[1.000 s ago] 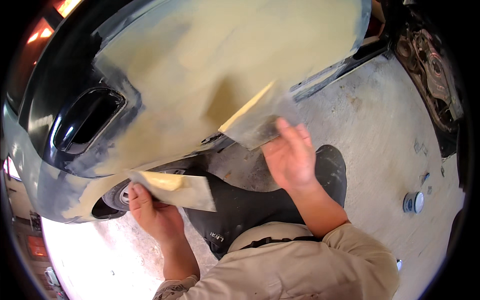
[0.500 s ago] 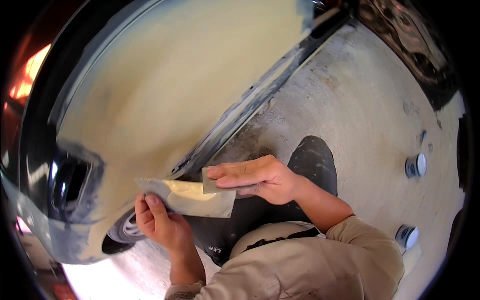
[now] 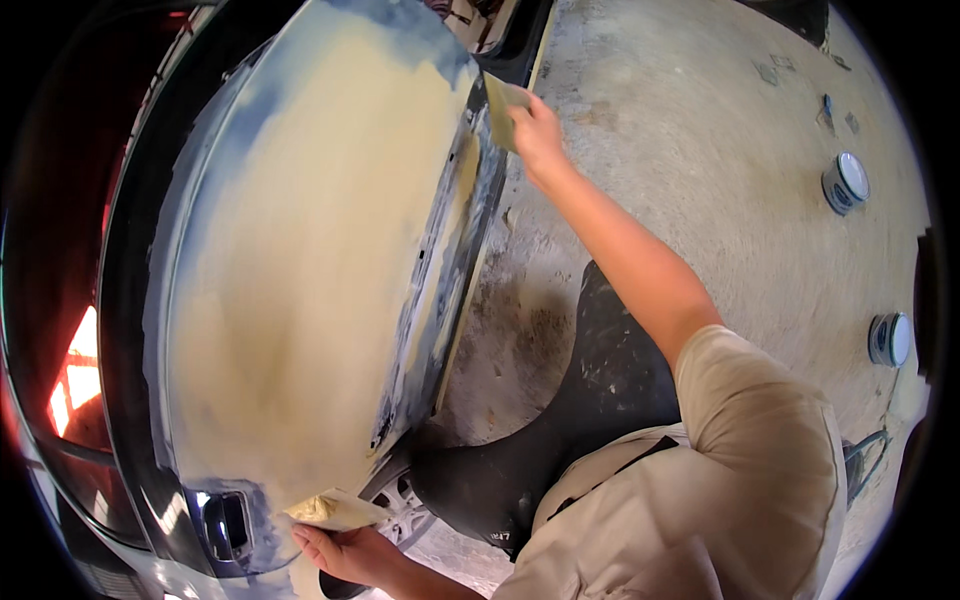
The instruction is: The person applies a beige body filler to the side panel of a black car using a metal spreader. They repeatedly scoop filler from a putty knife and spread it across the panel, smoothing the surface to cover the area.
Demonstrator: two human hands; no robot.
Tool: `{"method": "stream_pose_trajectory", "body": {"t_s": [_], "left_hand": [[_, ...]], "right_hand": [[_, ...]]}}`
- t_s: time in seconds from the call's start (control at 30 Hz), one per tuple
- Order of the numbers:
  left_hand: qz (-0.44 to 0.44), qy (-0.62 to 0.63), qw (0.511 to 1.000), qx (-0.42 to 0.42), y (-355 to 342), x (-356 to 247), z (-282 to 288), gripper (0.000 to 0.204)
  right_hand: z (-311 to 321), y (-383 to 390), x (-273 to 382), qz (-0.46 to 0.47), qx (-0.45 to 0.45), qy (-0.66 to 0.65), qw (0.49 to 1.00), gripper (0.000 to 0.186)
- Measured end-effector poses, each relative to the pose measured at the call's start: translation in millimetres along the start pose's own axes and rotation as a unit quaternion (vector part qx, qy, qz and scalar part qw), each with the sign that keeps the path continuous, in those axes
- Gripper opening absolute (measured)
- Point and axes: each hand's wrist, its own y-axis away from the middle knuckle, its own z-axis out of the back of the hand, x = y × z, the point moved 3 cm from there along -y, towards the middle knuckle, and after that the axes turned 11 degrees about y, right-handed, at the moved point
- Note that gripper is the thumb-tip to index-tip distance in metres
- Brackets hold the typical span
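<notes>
A car door (image 3: 300, 260), coated with cream filler over bluish-grey patches, fills the left side. My right hand (image 3: 541, 138) is stretched to the door's far lower corner and grips a flat spreader (image 3: 500, 112), its edge at the sill there; whether it touches is hard to tell. Down at the near end, my left hand (image 3: 345, 556) pinches the edge of a thin flat mixing board (image 3: 362, 512). A lump of yellow putty (image 3: 314, 508) lies on that board, close to the door handle recess (image 3: 226, 525).
Two round tins (image 3: 834, 192) (image 3: 878, 342) stand on the concrete floor (image 3: 690, 130) to the right, with small scraps near the far one. My dark-trousered knee (image 3: 610, 330) is beside the sill. A wheel (image 3: 405, 510) shows below the door.
My right hand has left the board and reached far along the door's lower edge with the spreader. The left hand and board have moved lower in view as the view shifted.
</notes>
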Motion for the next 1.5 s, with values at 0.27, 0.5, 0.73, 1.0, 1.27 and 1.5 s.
{"method": "stream_pose_trajectory", "body": {"t_s": [0.27, 0.5, 0.73, 1.0, 1.27, 1.5], "left_hand": [[0.009, 0.002, 0.998, 0.055, -3, -8, 5, 0.038], [0.016, 0.001, 0.998, 0.059, 2, -12, 1, 0.037], [-0.007, 0.001, 1.000, 0.016, 5, -6, -4, 0.036], [0.018, 0.020, 0.998, 0.064, 5, -7, -6, 0.036], [0.022, 0.040, 0.997, 0.066, 8, -16, 6, 0.031], [0.031, 0.062, 0.994, 0.085, -2, -18, 42, 0.033]], "right_hand": [[-42, -60, 35, 0.121, -0.027, 0.162, 0.979, 0.032], [-58, -35, 31, 0.190, -0.057, 0.220, 0.955, 0.035], [-76, 111, 52, 0.247, -0.013, 0.192, 0.950, 0.037], [-90, 241, 43, 0.244, 0.069, 0.226, 0.940, 0.045], [-102, 332, 48, 0.238, 0.149, 0.238, 0.930, 0.053], [-113, 394, 46, 0.263, 0.195, 0.260, 0.908, 0.058]]}}
